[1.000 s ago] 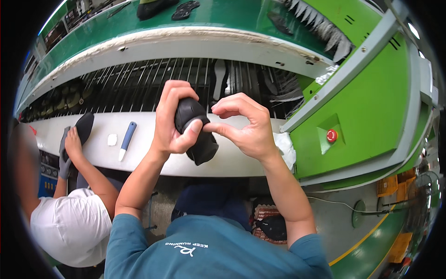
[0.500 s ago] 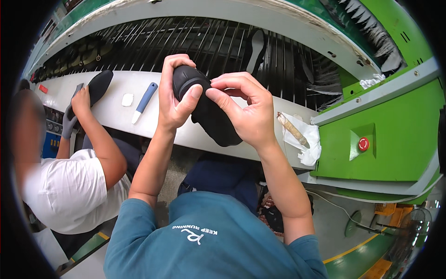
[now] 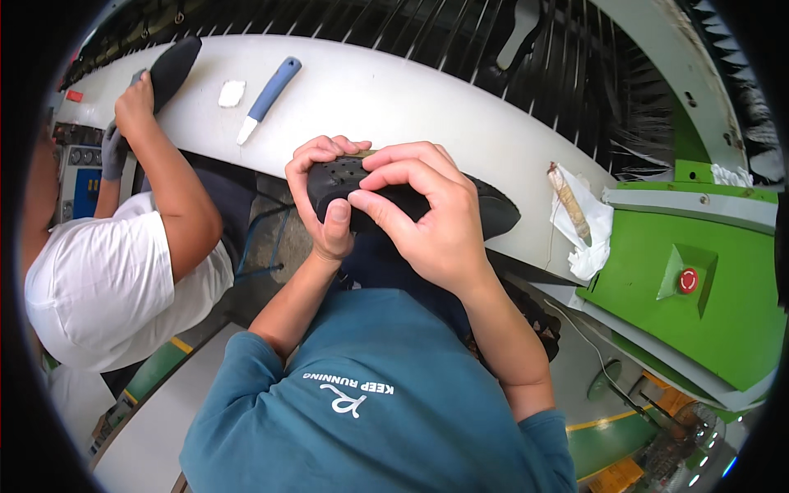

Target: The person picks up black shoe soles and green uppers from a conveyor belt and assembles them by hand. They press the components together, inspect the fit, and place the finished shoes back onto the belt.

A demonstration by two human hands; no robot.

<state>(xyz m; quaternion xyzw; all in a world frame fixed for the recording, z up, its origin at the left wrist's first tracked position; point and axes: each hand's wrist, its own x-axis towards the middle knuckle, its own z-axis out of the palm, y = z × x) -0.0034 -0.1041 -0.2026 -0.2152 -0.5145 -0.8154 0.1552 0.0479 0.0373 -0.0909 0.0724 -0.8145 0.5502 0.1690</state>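
In front of my chest I hold a black shoe (image 3: 497,209), turned on its side with one end toward the right. My left hand (image 3: 316,197) is wrapped round its left end, with the thumb on the near side and the fingers over the top. Small holes show on the dark surface between my hands. The thumb and bent fingers of my right hand (image 3: 436,209) pinch at the shoe's near edge, close to my left thumb. Whether a small piece is between those fingertips is too small to tell.
The white bench (image 3: 353,90) carries a blue-handled scraper (image 3: 274,94), a white scrap (image 3: 232,94) and a brown-wrapped stick (image 3: 569,201) on white paper (image 3: 593,251). At right stands a green machine (image 3: 641,329) with a red button (image 3: 688,281). A co-worker (image 3: 107,287) at left holds another black shoe (image 3: 177,74).
My view has swung downward and left. The shoe has been turned over in my hands, from hanging toward me to lying sideways, and is now nearer my body.
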